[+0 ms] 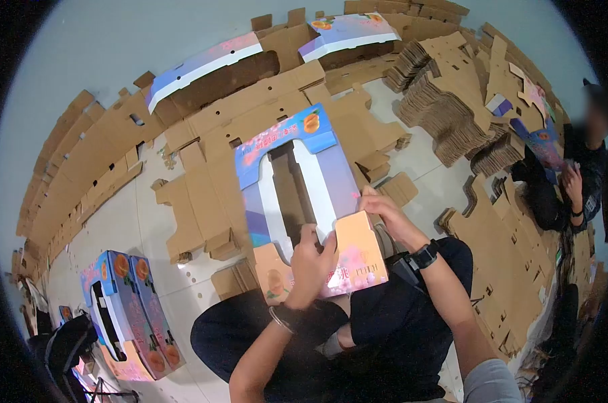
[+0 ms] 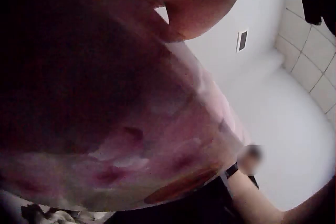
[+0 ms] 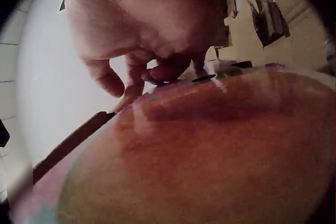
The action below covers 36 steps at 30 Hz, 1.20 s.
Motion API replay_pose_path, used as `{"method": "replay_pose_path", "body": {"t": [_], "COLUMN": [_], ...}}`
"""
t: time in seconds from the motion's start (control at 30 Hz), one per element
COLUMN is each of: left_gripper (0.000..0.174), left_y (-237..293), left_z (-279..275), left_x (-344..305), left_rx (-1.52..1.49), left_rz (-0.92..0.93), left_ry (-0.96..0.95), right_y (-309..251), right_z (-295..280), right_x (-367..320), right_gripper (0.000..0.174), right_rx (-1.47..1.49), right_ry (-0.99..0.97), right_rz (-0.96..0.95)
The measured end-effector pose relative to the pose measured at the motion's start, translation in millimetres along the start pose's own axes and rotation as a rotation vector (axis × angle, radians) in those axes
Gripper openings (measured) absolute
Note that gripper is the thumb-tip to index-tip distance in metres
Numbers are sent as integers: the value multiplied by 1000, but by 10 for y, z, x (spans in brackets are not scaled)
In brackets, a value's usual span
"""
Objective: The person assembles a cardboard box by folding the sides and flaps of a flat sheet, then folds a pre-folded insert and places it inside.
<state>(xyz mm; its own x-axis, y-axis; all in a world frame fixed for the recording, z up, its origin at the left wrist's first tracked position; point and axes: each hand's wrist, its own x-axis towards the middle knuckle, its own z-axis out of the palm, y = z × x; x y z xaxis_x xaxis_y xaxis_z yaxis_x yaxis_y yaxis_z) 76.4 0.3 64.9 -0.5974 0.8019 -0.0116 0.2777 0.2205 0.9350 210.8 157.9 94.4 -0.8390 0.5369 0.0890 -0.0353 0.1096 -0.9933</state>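
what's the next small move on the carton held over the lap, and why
Probably press the right side of the pale-orange end flap flat with the right hand: its fingertips are at the edge beside that flap, while the left hand seems able to steady the peach-printed carton from the opening's near end.

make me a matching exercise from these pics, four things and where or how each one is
1. patterned box
2. wristwatch
3. paired boxes
4. cardboard stack

A. black, strapped on
B. brown, piled at the head view's upper right
C. held by the left hand and right hand
D. side by side, head view's lower left

Pairs: 1-C, 2-A, 3-D, 4-B
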Motion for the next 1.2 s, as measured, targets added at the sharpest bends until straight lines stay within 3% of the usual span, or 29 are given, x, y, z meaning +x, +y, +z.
{"method": "replay_pose_path", "body": {"t": [0.2, 0.27, 0.33, 0.4, 0.47, 0.53, 0.6, 0.73, 0.83, 0.9, 1.03, 1.1, 1.17, 1.2], "left_gripper": [35, 29, 31, 34, 37, 38, 38, 35, 39, 39, 38, 36, 29, 29], "left_y": [129, 252, 222, 127, 76, 92, 79, 73, 50, 47, -72, -132, -188, -205], "left_z": [-193, -322, -363, -369, -345, -319, -298, -219, -159, -156, -132, -100, -107, -129], "left_x": [104, 104, 94, 26, -62, -89, -94, -102, -104, -68, -60, -66, -106, -111], "left_rx": [-74, 115, 149, 422, 463, 547, 519, 491, 501, 501, 493, 494, 406, 403], "left_rz": [82, 65, 65, 69, 64, 65, 85, 110, 81, 74, 127, 144, 357, 355], "left_ry": [5, -163, -193, -225, -246, -266, -263, -239, -222, -217, -223, -224, -96, -83], "right_y": [-53, -87, 68, 152, 178, 167, 83, -66, -210, -259, -640, -772, -596, -503], "right_z": [-37, -59, -63, -31, 60, 130, 143, 243, 297, 335, 680, 975, 1252, 1392], "right_x": [-10, -50, -101, -157, -186, -191, -188, -165, -136, -72, 101, 291, 492, 610], "right_gripper": [28, 25, 27, 29, 35, 40, 37, 34, 29, 24, 22, 25, 28, 31], "right_rx": [59, 128, 108, 87, -226, -321, -459, -539, -692, -715, -833, -919, -932, -934], "right_ry": [-32, -94, -105, -115, -315, -258, -270, -185, -108, 32, -30, -210, -193, -177], "right_rz": [18, 60, 93, 125, 216, 190, 278, 230, 354, 113, -45, -293, -331, -371]}}
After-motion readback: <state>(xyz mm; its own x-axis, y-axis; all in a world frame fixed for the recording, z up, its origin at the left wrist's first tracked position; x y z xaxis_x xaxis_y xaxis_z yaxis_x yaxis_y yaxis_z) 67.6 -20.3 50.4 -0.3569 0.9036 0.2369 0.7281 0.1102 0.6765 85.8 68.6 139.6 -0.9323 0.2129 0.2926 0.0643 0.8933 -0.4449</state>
